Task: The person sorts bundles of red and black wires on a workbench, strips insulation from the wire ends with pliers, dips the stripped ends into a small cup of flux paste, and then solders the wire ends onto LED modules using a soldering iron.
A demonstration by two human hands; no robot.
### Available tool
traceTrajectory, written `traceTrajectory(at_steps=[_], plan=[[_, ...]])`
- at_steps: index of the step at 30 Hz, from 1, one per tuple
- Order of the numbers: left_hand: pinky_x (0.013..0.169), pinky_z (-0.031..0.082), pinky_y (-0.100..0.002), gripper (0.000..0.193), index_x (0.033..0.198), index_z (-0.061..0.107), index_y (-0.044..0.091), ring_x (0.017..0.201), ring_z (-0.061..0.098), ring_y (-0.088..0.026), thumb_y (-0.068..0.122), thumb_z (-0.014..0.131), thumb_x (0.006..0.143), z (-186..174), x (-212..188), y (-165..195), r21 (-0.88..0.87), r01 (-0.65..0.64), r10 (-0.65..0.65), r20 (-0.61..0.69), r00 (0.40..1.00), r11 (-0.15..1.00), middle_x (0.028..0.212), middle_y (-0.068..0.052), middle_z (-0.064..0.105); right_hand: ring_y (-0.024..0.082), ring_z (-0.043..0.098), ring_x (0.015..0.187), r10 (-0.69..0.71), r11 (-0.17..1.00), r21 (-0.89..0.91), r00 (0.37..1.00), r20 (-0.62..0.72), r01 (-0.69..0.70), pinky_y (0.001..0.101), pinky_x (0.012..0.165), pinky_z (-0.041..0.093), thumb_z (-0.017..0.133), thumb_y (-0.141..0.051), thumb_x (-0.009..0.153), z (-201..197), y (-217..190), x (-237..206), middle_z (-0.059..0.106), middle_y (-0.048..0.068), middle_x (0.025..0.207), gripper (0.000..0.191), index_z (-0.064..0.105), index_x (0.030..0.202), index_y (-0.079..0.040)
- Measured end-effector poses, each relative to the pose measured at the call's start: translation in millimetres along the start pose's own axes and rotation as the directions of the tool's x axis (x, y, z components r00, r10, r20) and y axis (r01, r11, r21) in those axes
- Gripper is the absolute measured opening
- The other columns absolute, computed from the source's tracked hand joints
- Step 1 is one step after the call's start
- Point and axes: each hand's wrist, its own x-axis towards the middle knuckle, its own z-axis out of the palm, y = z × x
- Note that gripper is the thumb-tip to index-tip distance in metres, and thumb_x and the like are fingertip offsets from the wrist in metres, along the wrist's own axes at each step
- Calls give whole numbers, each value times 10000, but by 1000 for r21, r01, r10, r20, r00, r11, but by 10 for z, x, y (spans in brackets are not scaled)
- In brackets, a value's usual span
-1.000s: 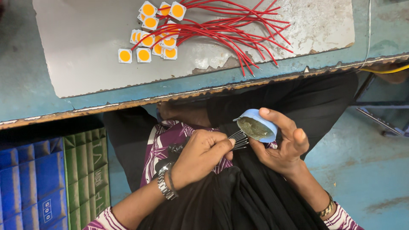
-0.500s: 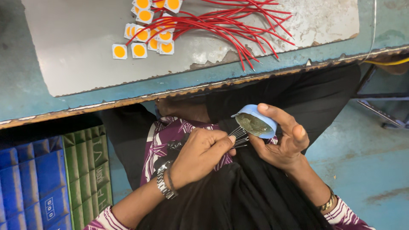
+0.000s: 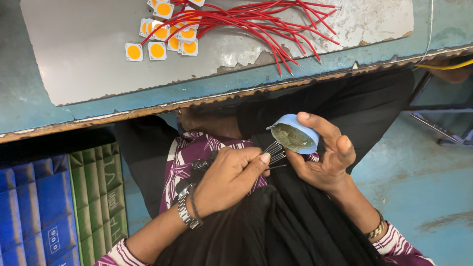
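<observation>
I see my left hand (image 3: 231, 180) pinched shut on a bundle of thin dark wires (image 3: 274, 150), thumb and forefinger clamping them just behind their bared tips, which fan out against the rim of a small blue cup (image 3: 295, 135). My right hand (image 3: 327, 160) cradles that cup over my lap, forefinger curled over its top edge and the other fingers closed around its underside, so it sits tilted toward the wires. Inside lies a greenish-brown paste, probably sticky.

I judge the wires light and springy, apt to splay unless gripped close to the ends, as they are. The cup looks thin, light plastic that would flex if squeezed; holding it by rim and base seems the safe grip.

Up on the bench (image 3: 29, 111), well apart from both hands, a metal sheet (image 3: 88, 69) carries square yellow-centred LED chips (image 3: 157, 49) and a sheaf of red wires (image 3: 266, 24). Blue and green crates (image 3: 59, 207) stand beside my left knee.
</observation>
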Motion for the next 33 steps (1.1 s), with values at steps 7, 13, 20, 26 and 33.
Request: traceTrajectory(at_steps=[7, 13, 20, 26, 33], plan=[[486, 452, -300, 443, 743, 672, 12, 469, 610, -111, 312, 526, 1034, -3, 2, -26, -6, 35, -35, 23, 999, 999, 513, -57, 588, 277, 686, 1053, -4, 1000, -11, 1000, 12, 4, 351, 829, 641, 782, 222, 770, -14, -10, 10, 486, 212, 1392, 1307, 1, 1624, -384], [487, 435, -302, 395, 701, 663, 2, 487, 580, -103, 246, 573, 1000, 9, 21, -63, -5, -41, 41, -65, 997, 999, 546, -56, 597, 293, 687, 1064, -8, 1000, 13, 1000, 13, 8, 364, 840, 645, 784, 215, 755, -4, -9, 8, 500, 217, 1375, 1306, 13, 1627, -377], [474, 424, -302, 380, 674, 663, 2, 475, 552, -94, 230, 589, 968, 38, 31, -97, -41, 0, -5, -117, 993, 999, 517, -54, 577, 291, 697, 1038, -36, 999, -20, 999, 9, 37, 358, 843, 651, 789, 212, 757, 20, -13, 24, 510, 221, 1364, 1314, 4, 1632, -374], [474, 423, -302, 392, 665, 663, 10, 466, 551, -93, 246, 576, 966, 27, 39, -95, -36, 0, -4, -111, 994, 999, 508, -52, 575, 268, 715, 923, -66, 995, -79, 998, 20, 67, 357, 760, 627, 811, 201, 751, 6, -24, 67, 554, 196, 1327, 1329, -1, 1637, -367], [462, 423, -305, 416, 645, 657, 17, 443, 542, -92, 264, 565, 966, 30, 41, -80, -59, 51, -55, -70, 996, 997, 474, -45, 552, 232, 693, 771, -99, 984, -146, 994, 45, 105, 326, 632, 567, 852, 156, 727, -21, -22, 79, 606, 185, 1280, 1362, -14, 1636, -372]])
